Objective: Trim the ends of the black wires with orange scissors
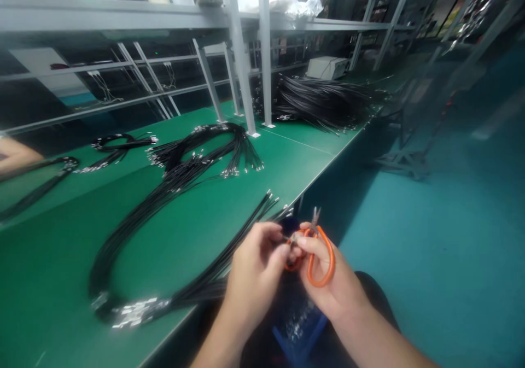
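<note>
In head view, one right hand [342,286] has its fingers curled around one pair of scissors [314,229], beside the worktop [164,253]. One left hand [255,264] pinches its fingers nearby; their hold I cannot tell. One long cable bundle [125,237] curves leftward; behind lies one big cable heap [320,99].

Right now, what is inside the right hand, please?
The right hand holds orange-handled scissors, their blades pointing up and away. Something small and pale shows by the thumb, but fingers cover too much to name it.
</note>
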Demonstrator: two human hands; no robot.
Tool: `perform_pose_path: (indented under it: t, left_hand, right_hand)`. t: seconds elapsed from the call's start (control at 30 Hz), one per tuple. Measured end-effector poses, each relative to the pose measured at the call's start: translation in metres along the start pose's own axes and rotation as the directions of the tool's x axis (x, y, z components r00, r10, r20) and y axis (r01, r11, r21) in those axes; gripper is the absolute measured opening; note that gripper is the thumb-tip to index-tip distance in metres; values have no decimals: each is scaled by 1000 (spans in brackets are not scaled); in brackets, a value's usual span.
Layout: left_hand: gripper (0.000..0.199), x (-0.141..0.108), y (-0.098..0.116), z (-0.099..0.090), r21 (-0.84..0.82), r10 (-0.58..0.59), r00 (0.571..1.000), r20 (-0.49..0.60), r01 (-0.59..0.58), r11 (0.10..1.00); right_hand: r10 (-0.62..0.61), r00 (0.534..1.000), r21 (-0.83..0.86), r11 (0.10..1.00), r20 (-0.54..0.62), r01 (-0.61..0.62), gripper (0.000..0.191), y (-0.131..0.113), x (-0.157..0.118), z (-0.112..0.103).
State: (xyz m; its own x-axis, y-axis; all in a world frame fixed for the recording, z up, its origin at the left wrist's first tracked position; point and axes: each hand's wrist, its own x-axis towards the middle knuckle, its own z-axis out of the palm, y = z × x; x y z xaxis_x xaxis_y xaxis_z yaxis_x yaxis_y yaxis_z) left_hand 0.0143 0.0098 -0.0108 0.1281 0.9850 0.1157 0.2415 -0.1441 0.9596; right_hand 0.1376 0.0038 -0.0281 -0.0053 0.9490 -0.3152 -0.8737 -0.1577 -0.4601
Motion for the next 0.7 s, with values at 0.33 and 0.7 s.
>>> perform_pose_path:
  t: [0.33,0.7]
  left_hand:
    - [14,4,-12,-1,-86,-78,989,128,90,992]
    - [19,2,-11,-3,-135,-52,987,150,72,988]
  right_hand:
    - [-214,972,-266,935,99,233,23,-2,1,7]
    - [-225,961,-346,899,162,269,26,0,2,1]
